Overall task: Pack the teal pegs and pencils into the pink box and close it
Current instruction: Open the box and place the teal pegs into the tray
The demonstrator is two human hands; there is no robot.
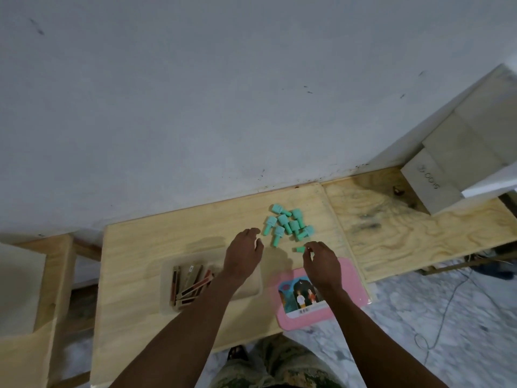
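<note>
Several teal pegs (288, 224) lie in a loose pile on the wooden table (156, 247), near its far edge. My right hand (320, 261) pinches one teal peg (300, 249) just below the pile. My left hand (243, 257) hovers left of the pile with fingers apart and nothing in it. A translucent box tray (167, 284) sits under my left forearm and holds several pencils (190, 281). The pink lid (347, 278) with a picture label lies flat under my right wrist, at the table's right front.
A plywood board (405, 231) extends the surface to the right, with stacked pale boxes (436, 186) on it by the wall. Cables (447, 298) trail across the marbled floor. A wooden frame (53, 281) stands to the left.
</note>
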